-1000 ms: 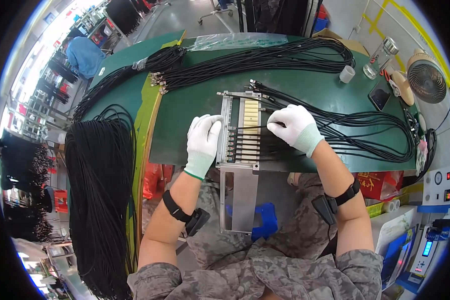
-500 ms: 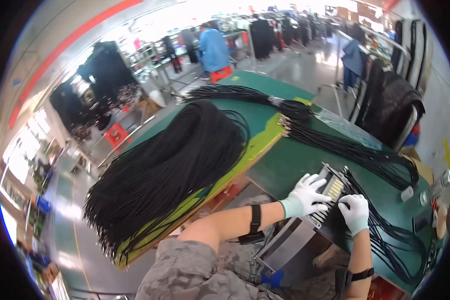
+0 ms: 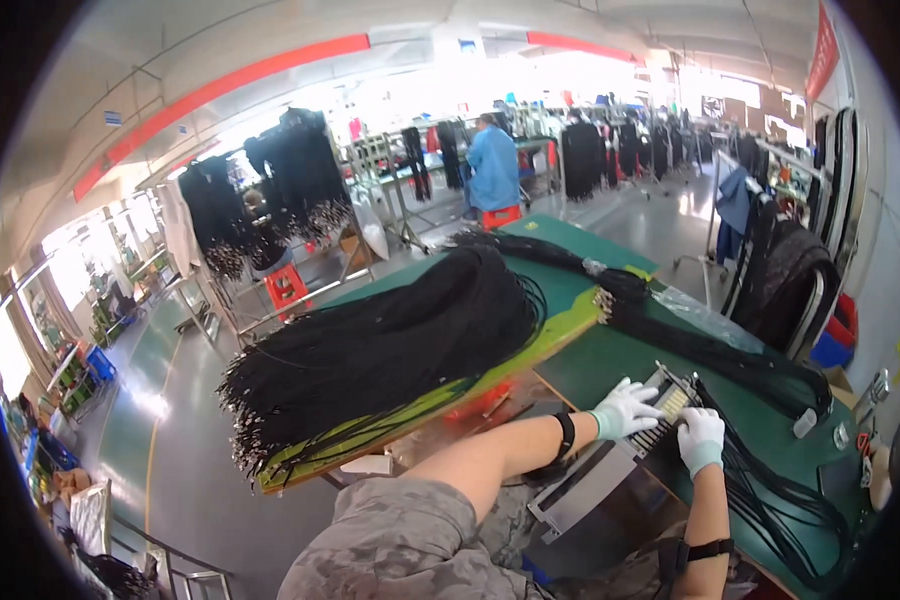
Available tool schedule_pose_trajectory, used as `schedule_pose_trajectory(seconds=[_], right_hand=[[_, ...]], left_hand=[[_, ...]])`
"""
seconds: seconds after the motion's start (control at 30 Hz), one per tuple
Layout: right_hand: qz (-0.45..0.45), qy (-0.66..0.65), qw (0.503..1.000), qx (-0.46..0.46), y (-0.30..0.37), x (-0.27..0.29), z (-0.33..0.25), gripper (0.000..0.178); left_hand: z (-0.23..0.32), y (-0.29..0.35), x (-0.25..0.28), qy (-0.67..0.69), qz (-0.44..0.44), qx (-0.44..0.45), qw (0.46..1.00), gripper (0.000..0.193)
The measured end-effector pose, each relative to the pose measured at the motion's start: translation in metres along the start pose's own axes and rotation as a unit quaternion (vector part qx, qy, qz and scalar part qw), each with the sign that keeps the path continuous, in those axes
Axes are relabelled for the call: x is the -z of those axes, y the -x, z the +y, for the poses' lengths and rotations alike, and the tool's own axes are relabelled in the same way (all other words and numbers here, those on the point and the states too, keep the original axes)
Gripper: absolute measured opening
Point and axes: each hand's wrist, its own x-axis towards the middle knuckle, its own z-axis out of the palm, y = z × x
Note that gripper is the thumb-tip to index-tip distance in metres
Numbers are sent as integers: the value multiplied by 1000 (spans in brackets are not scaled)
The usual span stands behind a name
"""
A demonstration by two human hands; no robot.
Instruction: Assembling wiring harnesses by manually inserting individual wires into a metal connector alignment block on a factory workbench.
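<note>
A grey metal fixture point(image 3: 580, 495) with a row of pale yellow slots stretches from the bench edge toward me. My left hand point(image 3: 625, 410), in a white glove, lies at the slotted part's left side with its fingers stretched out across it. At the right side of the slots is my right hand point(image 3: 701, 440), also gloved, its fingers curled together. Whatever sits between those fingertips is too small to make out. Beside it, a bundle of thin black cords point(image 3: 765, 500) runs from the fixture's far right end down along the bench.
A large heap of black cords point(image 3: 400, 330) covers the yellow-green board point(image 3: 560, 335) to the left. More cords point(image 3: 715, 345) lie across the green bench at the back right. A clear small bottle point(image 3: 804, 424) stands at the right. Someone in blue point(image 3: 493, 165) sits far off.
My view has tilted up, so more of the hall shows and the bench sits lower. Both hands stay at the fixture, with the left one's fingers still spread and the right one's still curled.
</note>
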Motion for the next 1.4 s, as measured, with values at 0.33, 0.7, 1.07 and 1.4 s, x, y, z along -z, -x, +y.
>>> schedule_pose_trajectory(seconds=[0.33, 0.7, 1.07, 1.4], right_hand=[[-16, -7, 992, -123, 5, 4, 34, 17], [-70, -16, 991, -113, 3, 8, 46, 19], [-37, -15, 972, -233, 6, 21, 26, 25], [-24, 11, 986, -167, 6, 34, 11, 27]], left_hand=[[5, 1, 0, 9, -18, -20, 1000, 37], [10, 5, -2, 43, 3, -39, 998, 37], [26, 13, 7, 122, 40, -44, 991, 40], [27, 10, 16, 84, 57, -89, 991, 35]])
